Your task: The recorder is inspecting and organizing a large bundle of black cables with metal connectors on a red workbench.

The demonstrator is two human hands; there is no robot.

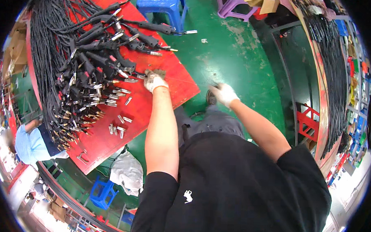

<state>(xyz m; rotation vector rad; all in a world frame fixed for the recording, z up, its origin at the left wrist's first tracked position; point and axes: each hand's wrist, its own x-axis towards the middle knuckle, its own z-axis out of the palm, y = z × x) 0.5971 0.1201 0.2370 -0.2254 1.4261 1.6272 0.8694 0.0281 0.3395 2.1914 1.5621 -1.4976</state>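
My left hand [155, 81], in a white glove with dirty fingertips, is over the red table, its fingers curled beside the metal end of a welding torch. What lies under those fingers is hidden. Many black welding torches [98, 57] with silver nozzles are heaped to its left. Out past the table's right corner, my right hand [225, 95] hangs over the floor in a white glove. Its fingers look closed and slightly blurred, with a dark shape at their tips that I cannot make out. Loose silver nozzles [121, 118] lie on the table nearer to me.
Black cables [49, 45] bundle along the left of the red table [174, 81]. A blue stool [160, 6] and a purple stool [234, 7] stand beyond. More cables [332, 80] cover a bench at right. Near a white bag [127, 171] is a small blue stool [103, 193]. Another person [33, 141] is at left.
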